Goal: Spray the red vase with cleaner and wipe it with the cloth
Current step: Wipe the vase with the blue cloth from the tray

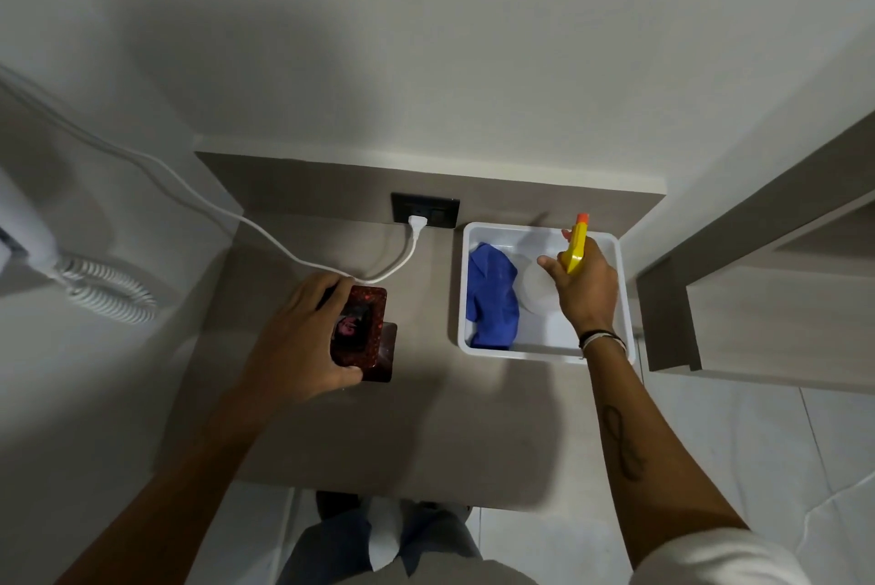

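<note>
A dark red square vase [362, 329] stands upright on the grey-brown table [426, 419], left of centre. My left hand [303, 338] wraps around its left side and rim. On the right, a white tub [540, 350] holds a crumpled blue cloth [492, 295]. Inside the tub my right hand [584, 281] grips a spray bottle [537, 288] with a white body and a yellow trigger head [576, 246] tipped in orange. The bottle's neck is hidden by my fingers.
A white cable [265, 234] runs across the table's back left to a black wall socket [425, 209]. A white device with a coiled cord [106, 288] hangs on the left wall. A wooden shelf unit [767, 310] juts in at the right. White tiled floor lies below.
</note>
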The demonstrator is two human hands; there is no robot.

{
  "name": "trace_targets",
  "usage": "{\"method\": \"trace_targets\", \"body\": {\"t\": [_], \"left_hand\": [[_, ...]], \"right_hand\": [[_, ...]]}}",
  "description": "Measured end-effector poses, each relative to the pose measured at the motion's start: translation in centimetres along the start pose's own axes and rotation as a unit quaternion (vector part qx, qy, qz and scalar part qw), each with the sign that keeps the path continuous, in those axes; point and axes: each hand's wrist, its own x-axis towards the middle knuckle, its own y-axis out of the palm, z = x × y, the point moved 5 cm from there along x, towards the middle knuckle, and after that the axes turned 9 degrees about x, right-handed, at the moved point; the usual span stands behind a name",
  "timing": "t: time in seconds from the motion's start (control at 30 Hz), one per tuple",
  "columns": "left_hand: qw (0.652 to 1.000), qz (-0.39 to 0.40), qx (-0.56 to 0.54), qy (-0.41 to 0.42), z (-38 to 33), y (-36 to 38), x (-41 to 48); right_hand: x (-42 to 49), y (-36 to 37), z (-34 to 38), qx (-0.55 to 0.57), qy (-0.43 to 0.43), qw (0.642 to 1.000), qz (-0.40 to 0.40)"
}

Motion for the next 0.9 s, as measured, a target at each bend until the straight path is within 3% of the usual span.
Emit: {"method": "trace_targets", "body": {"t": [0.07,0.13,0.23,0.33,0.43,0.53,0.9], "left_hand": [[1.000,-0.007,-0.006,-0.001,0.1,0.2,-0.1],[1.000,-0.011,-0.011,-0.005,0.2,0.3,-0.1],[1.000,-0.014,-0.013,-0.004,0.2,0.6,0.0],[1.000,-0.015,-0.018,-0.002,0.4,0.7,0.0],[1.000,-0.011,-0.018,-0.002,0.4,0.8,-0.1],[1.000,-0.013,-0.020,-0.002,0.6,0.9,-0.1],[0.994,-0.058,-0.087,0.015,0.8,1.5,-0.4]], "right_hand": [[-1.0,-0.4,0.3,0.023,-0.006,1.000,-0.005],[-2.7,-1.1,1.0,-0.005,-0.045,0.997,-0.064],[-5.8,-1.1,3.4,-0.058,-0.182,0.970,-0.153],[-7.1,2.9,5.2,-0.081,-0.306,0.948,-0.038],[-6.6,8.0,3.8,-0.205,-0.262,0.930,0.159],[-6.0,11.2,1.3,-0.307,-0.201,0.895,0.256],[-4.2,13.9,-1.3,-0.367,-0.147,0.875,0.281]]}}
